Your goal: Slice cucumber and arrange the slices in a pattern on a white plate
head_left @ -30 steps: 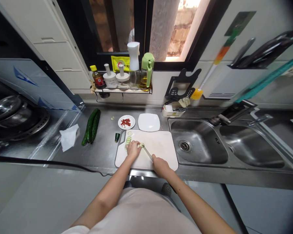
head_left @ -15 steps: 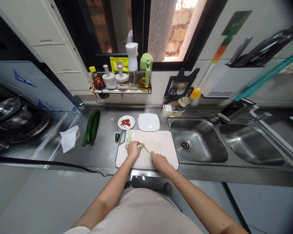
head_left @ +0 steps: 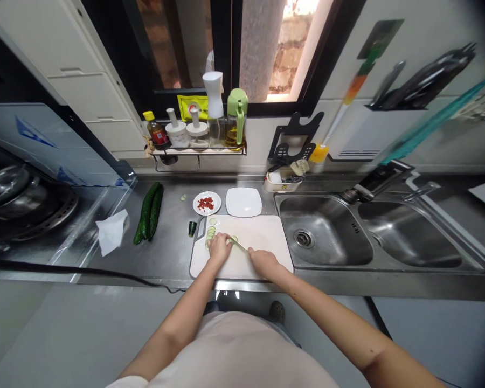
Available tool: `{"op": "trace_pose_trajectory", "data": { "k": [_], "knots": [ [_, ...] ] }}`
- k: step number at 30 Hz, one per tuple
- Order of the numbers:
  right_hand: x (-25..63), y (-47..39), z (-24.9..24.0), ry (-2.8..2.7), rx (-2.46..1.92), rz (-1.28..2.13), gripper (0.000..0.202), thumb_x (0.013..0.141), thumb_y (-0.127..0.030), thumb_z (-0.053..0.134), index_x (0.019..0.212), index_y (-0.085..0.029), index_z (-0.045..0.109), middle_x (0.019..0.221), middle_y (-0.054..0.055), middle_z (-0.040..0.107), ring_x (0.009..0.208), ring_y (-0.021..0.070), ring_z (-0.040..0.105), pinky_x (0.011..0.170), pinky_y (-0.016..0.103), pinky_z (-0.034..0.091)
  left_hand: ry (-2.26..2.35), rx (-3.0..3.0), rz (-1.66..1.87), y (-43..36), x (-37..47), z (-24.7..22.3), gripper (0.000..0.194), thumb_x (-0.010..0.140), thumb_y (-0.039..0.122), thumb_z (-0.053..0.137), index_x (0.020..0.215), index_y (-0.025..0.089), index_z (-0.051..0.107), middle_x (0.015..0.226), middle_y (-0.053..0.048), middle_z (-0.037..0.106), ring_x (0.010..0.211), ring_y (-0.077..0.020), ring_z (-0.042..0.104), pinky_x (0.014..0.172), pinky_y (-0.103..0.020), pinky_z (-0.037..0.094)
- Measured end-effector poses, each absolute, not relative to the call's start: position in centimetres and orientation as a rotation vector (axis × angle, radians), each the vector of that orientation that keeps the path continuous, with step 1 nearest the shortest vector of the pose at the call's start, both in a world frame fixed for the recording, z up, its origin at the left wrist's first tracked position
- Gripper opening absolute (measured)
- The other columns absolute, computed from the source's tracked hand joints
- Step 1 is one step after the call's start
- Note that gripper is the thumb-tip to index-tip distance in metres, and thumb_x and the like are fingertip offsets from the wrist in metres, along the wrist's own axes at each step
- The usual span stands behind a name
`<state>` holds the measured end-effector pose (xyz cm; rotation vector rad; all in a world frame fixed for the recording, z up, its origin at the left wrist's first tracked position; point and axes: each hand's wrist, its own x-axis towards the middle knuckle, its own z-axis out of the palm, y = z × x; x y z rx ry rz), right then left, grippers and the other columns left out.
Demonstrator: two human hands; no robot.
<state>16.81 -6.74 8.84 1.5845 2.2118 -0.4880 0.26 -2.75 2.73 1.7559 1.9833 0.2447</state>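
A white cutting board [head_left: 271, 237] lies on the steel counter in front of me. My right hand [head_left: 263, 263] is wrapped round the handle of a knife [head_left: 240, 246], whose blade points left along the board. The fingers of my left hand [head_left: 219, 248] are bent and pressed on a small cucumber piece [head_left: 234, 238] at the blade's tip, mostly hidden by fingers and blade. Beyond that hand, thin cucumber slices [head_left: 210, 230] overlap in a row at the board's left side. A dark green cucumber end [head_left: 192, 228] stands just off the board's left edge.
Two whole cucumbers [head_left: 149, 213] and a white tissue [head_left: 112, 231] lie to the left. Behind the board are a plate with red chopped bits [head_left: 195, 207] and a white square plate [head_left: 243, 202]. A double sink [head_left: 327, 261] is on the right; a seasoning rack [head_left: 202, 152] hangs behind.
The knife's blade has shifted slightly left, closer to my left fingertips, and the cucumber piece there is more covered. The whole view has shifted a little.
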Motion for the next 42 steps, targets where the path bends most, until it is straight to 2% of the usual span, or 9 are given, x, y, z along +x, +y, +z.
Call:
{"op": "trace_pose_trajectory", "data": {
  "k": [7,14,20,28,38,42],
  "knots": [
    [17.3,-6.2,8.9,2.235,1.566,-0.470,0.029,0.091,-0.008,0.034,0.114,-0.014,0.050,0.100,0.017,0.068,0.097,0.0228,0.066,0.079,0.033,0.049,1.984,1.758,0.231,-2.7,0.2,2.8,0.022,0.083,0.034,0.056,0.102,0.026,0.064,0.109,-0.005,0.063,0.108,-0.0232,0.052,0.092,-0.038,0.032],
    [18.2,-7.1,8.4,2.222,1.560,-0.497,0.033,0.088,-0.006,0.034,0.117,-0.013,0.049,0.098,0.017,0.068,0.096,0.0248,0.065,0.076,0.033,0.046,1.981,1.759,0.225,-2.6,0.2,2.6,0.024,0.082,0.034,0.056,0.104,0.026,0.062,0.108,-0.005,0.063,0.109,-0.0237,0.051,0.093,-0.038,0.032],
    [19.9,-8.1,8.7,2.182,1.610,-0.637,0.029,0.086,-0.013,0.040,0.113,-0.016,0.049,0.101,0.015,0.066,0.094,0.0238,0.063,0.071,0.029,0.040,1.970,1.770,0.231,-2.6,0.2,2.5,0.030,0.082,0.037,0.055,0.110,0.026,0.060,0.108,-0.006,0.063,0.108,-0.0244,0.051,0.093,-0.038,0.032],
    [21.1,-9.1,7.8,2.084,1.993,-0.770,0.023,0.093,-0.024,0.034,0.112,-0.017,0.044,0.095,0.010,0.065,0.086,0.0188,0.060,0.063,0.025,0.029,1.974,1.795,0.189,-1.8,0.6,2.7,0.027,0.081,0.036,0.055,0.105,0.025,0.062,0.111,-0.008,0.060,0.110,-0.0258,0.051,0.093,-0.039,0.032],
    [20.0,-9.4,7.3,2.046,2.078,-0.827,0.027,0.093,-0.027,0.032,0.117,-0.018,0.041,0.095,0.008,0.065,0.086,0.0197,0.061,0.062,0.025,0.029,1.975,1.783,0.180,-1.0,0.9,2.7,0.016,0.078,0.030,0.057,0.092,0.023,0.063,0.109,-0.007,0.061,0.108,-0.0249,0.053,0.091,-0.037,0.034],
    [19.8,-9.4,7.3,2.060,2.098,-0.822,0.025,0.093,-0.026,0.033,0.115,-0.018,0.041,0.092,0.008,0.065,0.084,0.0190,0.061,0.061,0.025,0.027,1.963,1.779,0.170,-0.7,1.0,2.6,0.017,0.076,0.025,0.057,0.093,0.024,0.061,0.105,-0.005,0.064,0.104,-0.0243,0.055,0.089,-0.037,0.035]
  ]
}}
